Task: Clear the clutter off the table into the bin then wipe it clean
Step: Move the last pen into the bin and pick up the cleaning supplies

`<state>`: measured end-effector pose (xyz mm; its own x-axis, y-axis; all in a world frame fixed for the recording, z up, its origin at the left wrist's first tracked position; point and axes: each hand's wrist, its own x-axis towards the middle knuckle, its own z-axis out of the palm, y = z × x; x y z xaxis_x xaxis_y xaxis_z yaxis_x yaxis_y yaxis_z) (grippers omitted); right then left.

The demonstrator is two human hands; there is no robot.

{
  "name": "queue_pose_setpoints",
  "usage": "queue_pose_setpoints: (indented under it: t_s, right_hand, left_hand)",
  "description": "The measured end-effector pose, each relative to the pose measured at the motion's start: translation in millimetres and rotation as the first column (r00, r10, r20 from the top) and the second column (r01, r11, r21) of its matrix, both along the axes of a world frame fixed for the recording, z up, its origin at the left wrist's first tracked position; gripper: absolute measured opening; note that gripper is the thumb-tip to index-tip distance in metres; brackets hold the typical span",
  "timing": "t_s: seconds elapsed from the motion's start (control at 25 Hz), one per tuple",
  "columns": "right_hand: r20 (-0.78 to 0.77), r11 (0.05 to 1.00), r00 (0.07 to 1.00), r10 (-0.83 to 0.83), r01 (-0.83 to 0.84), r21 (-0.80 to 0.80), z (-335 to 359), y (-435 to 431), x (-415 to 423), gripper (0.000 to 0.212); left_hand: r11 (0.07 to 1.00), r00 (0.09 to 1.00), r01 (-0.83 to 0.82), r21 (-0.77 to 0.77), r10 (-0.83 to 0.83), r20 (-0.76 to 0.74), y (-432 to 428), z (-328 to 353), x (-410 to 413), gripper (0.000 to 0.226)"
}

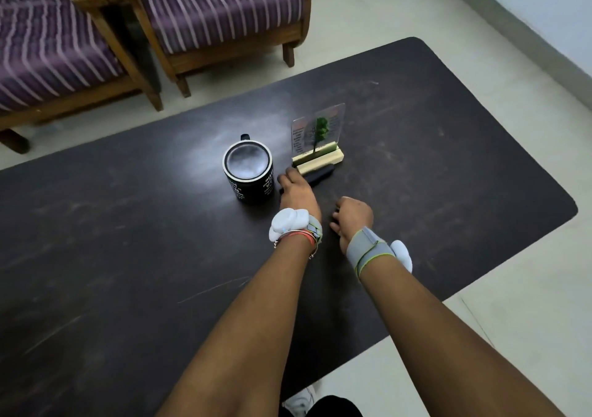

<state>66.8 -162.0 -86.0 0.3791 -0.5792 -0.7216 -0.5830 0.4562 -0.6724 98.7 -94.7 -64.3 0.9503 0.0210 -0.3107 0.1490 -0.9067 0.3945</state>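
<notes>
A black mug (248, 173) with white lettering stands upright near the middle of the dark table (128, 240). To its right is a clear acrylic plaque with a green tree (318, 131) in a pale wooden base. A slim black object (320, 174) lies just in front of that base. My left hand (296, 190) reaches over the near end of the black object, fingers curled down onto it; the grip itself is hidden. My right hand (352, 218) hovers just above the table to the right, fingers loosely curled and holding nothing.
Two wooden armchairs with purple striped cushions (217, 9) stand beyond the table's far edge on the pale tiled floor (512, 320). A wall runs along the upper right. No bin or cloth is in view.
</notes>
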Motion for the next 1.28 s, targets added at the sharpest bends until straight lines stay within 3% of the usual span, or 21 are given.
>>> queue_pose_setpoints:
  t_s: [0.08,0.24,0.44,0.64,0.72,0.96,1.08,1.2,1.28]
  right_hand:
    - [0.028,1.000,1.000,0.009,-0.008,-0.011,1.1,1.0,-1.0,0.023]
    - [0.089,0.998,0.994,0.061,-0.060,-0.008,20.4,16.2,-9.3,0.025]
    - [0.129,0.984,0.976,0.175,-0.167,-0.068,75.0,41.7,-13.8,0.030]
    - [0.164,0.937,0.923,0.347,-0.337,-0.086,175.3,102.6,-9.3,0.025]
    - [0.211,0.881,0.856,0.472,-0.461,-0.104,232.3,142.3,-8.0,0.014]
    - [0.335,0.692,0.618,0.712,-0.697,-0.186,358.9,254.3,-12.1,0.020]
    - [0.393,0.562,0.450,0.802,-0.791,-0.240,416.9,321.7,-29.0,0.013]
    - [0.454,0.395,0.254,0.854,-0.884,-0.250,472.0,392.4,-62.9,0.002]
    - [0.484,0.291,0.144,0.863,-0.925,-0.243,495.6,432.1,-80.9,0.008]
  left_hand:
    - [0.996,0.997,0.073,0.050,-0.072,-0.017,6.1,-1.7,-1.5,0.037]
    - [0.986,0.987,0.138,-0.088,-0.144,-0.071,20.3,13.9,-20.8,0.029]
    - [0.988,0.995,0.082,-0.132,-0.088,-0.039,52.9,68.5,-36.6,0.030]
    - [0.985,0.998,-0.066,-0.156,0.064,-0.015,116.3,160.9,-35.9,0.027]
    - [0.962,0.981,-0.188,-0.197,0.194,0.011,157.9,217.2,-42.2,0.023]
    - [0.838,0.854,-0.472,-0.274,0.512,0.094,267.7,347.9,-72.9,0.017]
    - [0.695,0.711,-0.618,-0.367,0.694,0.115,335.1,404.1,-103.5,0.021]
    - [0.513,0.512,-0.710,-0.482,0.846,0.146,407.5,456.4,-152.2,0.020]
    - [0.445,0.398,-0.746,-0.495,0.895,0.203,445.7,483.3,-181.2,0.012]
